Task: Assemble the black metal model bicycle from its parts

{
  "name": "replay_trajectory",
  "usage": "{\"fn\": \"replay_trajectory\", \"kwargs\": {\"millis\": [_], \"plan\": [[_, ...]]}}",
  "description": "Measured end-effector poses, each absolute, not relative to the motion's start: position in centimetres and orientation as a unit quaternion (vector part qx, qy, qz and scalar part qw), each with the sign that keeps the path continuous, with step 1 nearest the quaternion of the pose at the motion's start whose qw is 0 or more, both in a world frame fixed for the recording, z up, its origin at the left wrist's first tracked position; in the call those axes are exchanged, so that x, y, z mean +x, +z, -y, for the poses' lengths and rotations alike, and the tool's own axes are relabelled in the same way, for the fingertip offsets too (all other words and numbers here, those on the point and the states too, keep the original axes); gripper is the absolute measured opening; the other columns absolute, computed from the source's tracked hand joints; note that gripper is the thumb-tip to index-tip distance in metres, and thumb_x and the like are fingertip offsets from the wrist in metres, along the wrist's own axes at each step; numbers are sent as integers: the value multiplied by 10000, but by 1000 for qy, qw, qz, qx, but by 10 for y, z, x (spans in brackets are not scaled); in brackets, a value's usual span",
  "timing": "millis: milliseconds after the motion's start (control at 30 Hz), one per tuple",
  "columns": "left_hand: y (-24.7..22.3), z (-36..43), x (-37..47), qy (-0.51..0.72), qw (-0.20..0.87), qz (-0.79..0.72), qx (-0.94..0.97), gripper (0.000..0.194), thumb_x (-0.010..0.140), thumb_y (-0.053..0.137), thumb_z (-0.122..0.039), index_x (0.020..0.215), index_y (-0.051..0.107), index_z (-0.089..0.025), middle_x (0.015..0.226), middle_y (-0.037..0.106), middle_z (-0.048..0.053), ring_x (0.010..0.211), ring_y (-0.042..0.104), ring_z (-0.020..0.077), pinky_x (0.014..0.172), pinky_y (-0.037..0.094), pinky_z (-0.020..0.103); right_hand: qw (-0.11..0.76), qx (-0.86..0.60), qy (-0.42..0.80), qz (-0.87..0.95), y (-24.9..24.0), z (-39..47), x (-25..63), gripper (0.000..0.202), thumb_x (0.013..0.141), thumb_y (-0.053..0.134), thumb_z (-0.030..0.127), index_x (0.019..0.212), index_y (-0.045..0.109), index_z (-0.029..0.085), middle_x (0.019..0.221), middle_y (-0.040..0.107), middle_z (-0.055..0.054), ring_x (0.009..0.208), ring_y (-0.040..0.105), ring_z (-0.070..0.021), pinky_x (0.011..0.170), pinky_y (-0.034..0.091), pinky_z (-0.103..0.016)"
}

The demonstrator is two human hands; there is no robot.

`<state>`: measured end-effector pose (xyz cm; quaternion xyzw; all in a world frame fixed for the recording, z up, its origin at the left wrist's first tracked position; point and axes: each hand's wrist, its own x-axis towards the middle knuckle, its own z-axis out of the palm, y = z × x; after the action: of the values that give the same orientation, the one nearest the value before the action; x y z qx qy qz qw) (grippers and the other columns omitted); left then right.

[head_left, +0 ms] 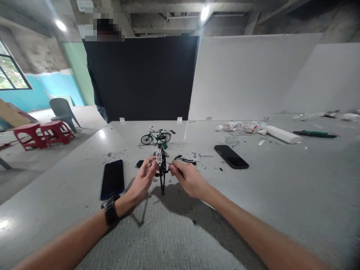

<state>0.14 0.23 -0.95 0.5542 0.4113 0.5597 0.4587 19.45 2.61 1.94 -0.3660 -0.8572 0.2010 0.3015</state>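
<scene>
A partly built black miniature bicycle (162, 178) with a silver rear rack (159, 156) stands between my hands, its frame pointing toward me. My left hand (143, 178), with a black watch on the wrist, grips the model at its left side, fingertips at the rack. On the other side my right hand (189, 176) is closed in a pinch right beside the frame; what its fingertips hold is too small to make out. Just beyond the right hand lie a thin black bicycle part (184, 160) and small silver pieces (197, 155). Behind the model stands a finished-looking green miniature bicycle (156, 136).
Phones lie on the grey table at left (112, 179) and right (231, 156). Clear plastic packaging (244, 127), a white roll (282, 134) and a dark green pen-like tool (314, 134) are at the back right. A black panel (140, 78) borders the table; a person (95, 84) stands behind it.
</scene>
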Motion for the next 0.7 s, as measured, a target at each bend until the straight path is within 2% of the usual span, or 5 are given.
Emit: {"fn": "replay_trajectory", "kwargs": {"millis": [67, 167, 400, 533, 700], "plan": [[-7, -2, 2, 555, 538, -379, 508, 552, 815, 635, -650, 1107, 643, -182, 1105, 694, 113, 1044, 630, 254, 886, 488, 351, 289, -333, 245, 863, 20, -24, 192, 408, 1043, 332, 457, 800, 535, 200, 680, 548, 7, 594, 474, -128, 581, 312, -251], [-4, -1, 3, 555, 612, -339, 450, 544, 736, 734, -631, 995, 699, -155, 1060, 719, 125, 989, 660, 263, 861, 503, 355, 276, -313, 289, 861, 22, -21, 189, 421, 1040, 340, 470, 827, 572, 192, 690, 540, 11, 577, 447, -119, 568, 304, -252], [0, 1, -2, 548, 659, -292, 424, 591, 752, 808, -462, 1269, 623, -242, 931, 712, 49, 804, 657, 163, 725, 522, 276, 271, -339, 301, 849, 20, -26, 194, 469, 1032, 337, 501, 709, 481, 194, 630, 465, 30, 574, 426, -113, 571, 298, -255], [-7, -1, -1, 557, 667, -287, 403, 546, 727, 831, -457, 1177, 624, -227, 917, 682, 31, 800, 651, 148, 748, 529, 278, 252, -352, 328, 840, 14, -30, 195, 481, 1021, 333, 534, 680, 407, 203, 610, 409, 40, 551, 372, -108, 533, 265, -254], [-13, -4, 1, 568, 673, -289, 376, 471, 766, 802, -444, 1120, 576, -231, 944, 677, 22, 803, 674, 153, 791, 562, 333, 247, -361, 273, 857, 16, -38, 200, 472, 1031, 311, 493, 720, 505, 196, 661, 524, 14, 597, 458, -125, 569, 305, -256]]}}
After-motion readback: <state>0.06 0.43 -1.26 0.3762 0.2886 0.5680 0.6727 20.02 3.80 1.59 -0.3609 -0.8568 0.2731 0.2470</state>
